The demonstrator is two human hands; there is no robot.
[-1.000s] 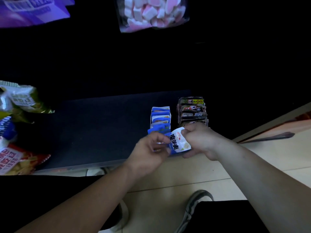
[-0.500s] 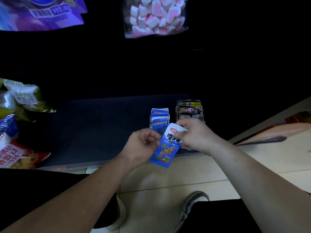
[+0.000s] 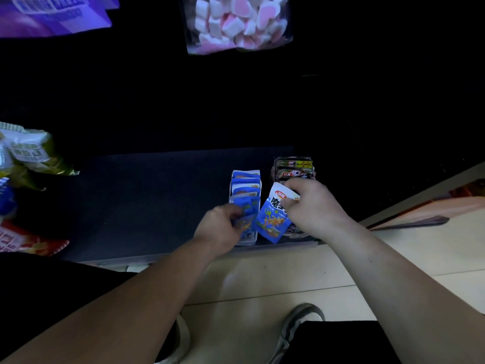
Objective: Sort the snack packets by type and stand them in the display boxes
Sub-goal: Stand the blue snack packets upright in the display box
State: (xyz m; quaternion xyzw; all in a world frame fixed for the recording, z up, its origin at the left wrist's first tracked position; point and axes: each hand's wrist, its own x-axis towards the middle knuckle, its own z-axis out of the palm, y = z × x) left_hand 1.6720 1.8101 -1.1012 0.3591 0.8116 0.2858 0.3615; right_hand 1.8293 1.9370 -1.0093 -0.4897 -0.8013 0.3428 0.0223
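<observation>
A big dark shelf (image 3: 131,200) is sitting low in front of the person, and its front edge is running along just above the pale floor (image 3: 262,279). High above it, a purple bag (image 3: 52,14) and a see-through bag of pink and white marshmallows (image 3: 237,22) are hanging in the dark. At the shelf's left edge, green bags (image 3: 29,153) and a red bag (image 3: 23,240) are poking in. A grey shoe (image 3: 301,324) is standing on the floor below. Near the shelf's front right corner, a white box (image 3: 245,173) is holding a row of blue packets (image 3: 246,183) standing up one behind the other. Just beside it on the right, a dark box (image 3: 294,160) is holding dark packets (image 3: 295,169) the same way. The left hand (image 3: 223,227) is curling its fingers round the front packets (image 3: 246,224) of the blue row, at the shelf's front edge. The right hand (image 3: 312,208) is pinching the white top of a loose blue packet (image 3: 273,219) and holding it up, tilted, between the two boxes. This packet is looking shiny blue, with a small red badge, big dark letters and an orange and yellow picture lower down.
</observation>
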